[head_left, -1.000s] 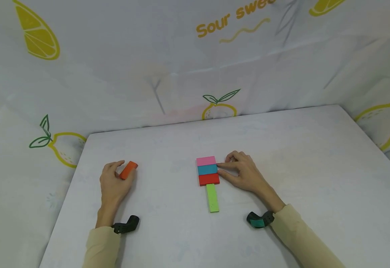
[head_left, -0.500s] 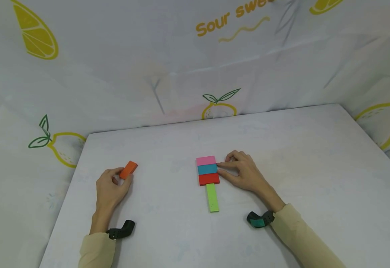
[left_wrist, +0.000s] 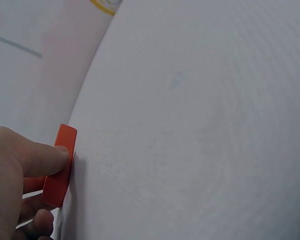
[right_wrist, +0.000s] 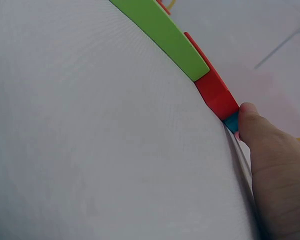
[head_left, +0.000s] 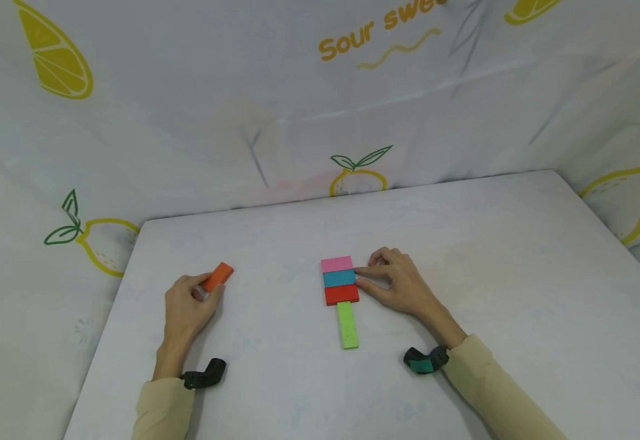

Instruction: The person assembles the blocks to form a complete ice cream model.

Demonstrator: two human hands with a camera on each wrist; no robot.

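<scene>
A pale cloth printed with yellow lemons and green leaves hung behind, faintly creased. Before it lay a white table with a flat, matt top. Beige sleeves covered both forearms, and dark cameras sat at the wrists.

The left hand pinched an orange block between thumb and fingers, slightly aslant, well apart from the others; whether it touched the table could not be told. The right hand held nothing: its thumb and forefinger reached out, a little apart, their tips touching the right end of the blue block, the other fingers bent.

The blocks were smooth, flat oblongs. The pink block, the blue one and the red block lay crosswise, side by side; the green block ran lengthwise from the red one's near edge.
</scene>
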